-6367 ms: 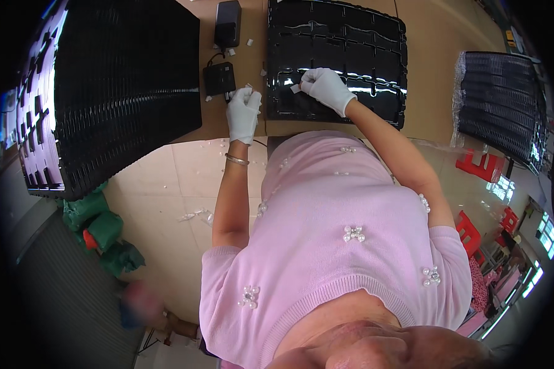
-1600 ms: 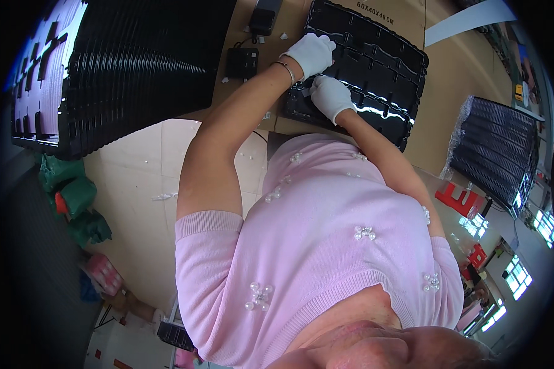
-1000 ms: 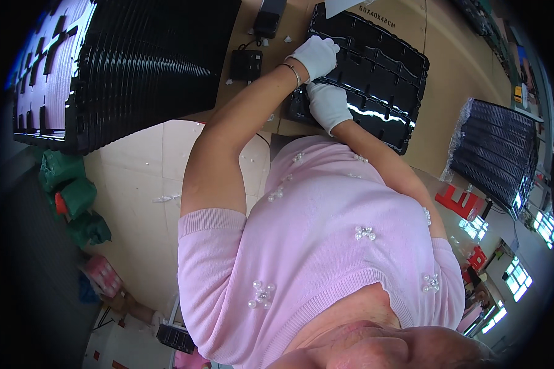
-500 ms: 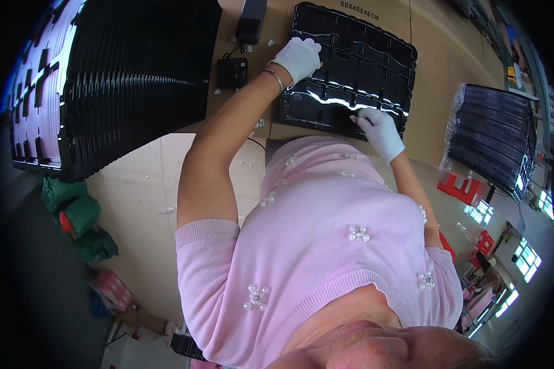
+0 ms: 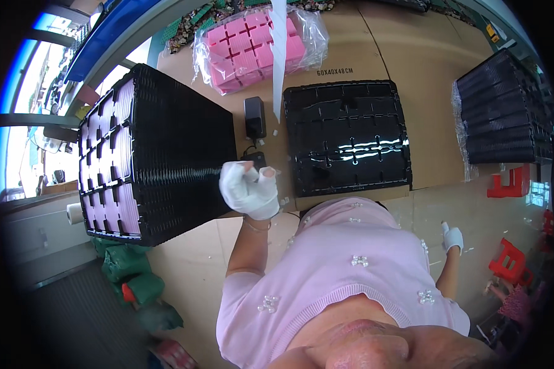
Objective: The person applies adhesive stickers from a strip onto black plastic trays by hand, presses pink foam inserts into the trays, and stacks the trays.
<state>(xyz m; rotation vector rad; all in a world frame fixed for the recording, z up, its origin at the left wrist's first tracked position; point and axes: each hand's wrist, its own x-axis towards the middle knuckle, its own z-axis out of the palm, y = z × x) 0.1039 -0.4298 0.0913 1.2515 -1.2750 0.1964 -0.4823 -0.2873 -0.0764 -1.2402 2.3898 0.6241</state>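
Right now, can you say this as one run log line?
left hand: near black stack | right hand: out beside pink top | shiny black tray: untouched by hands

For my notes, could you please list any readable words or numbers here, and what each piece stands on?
One dark printed line on the brown cardboard, beyond the black tray: legible, but I'm not copying it out.
Any marks on the small black box are too small to read.

Pink pearl-trimmed top (image 5: 326,270), white gloves (image 5: 248,198)
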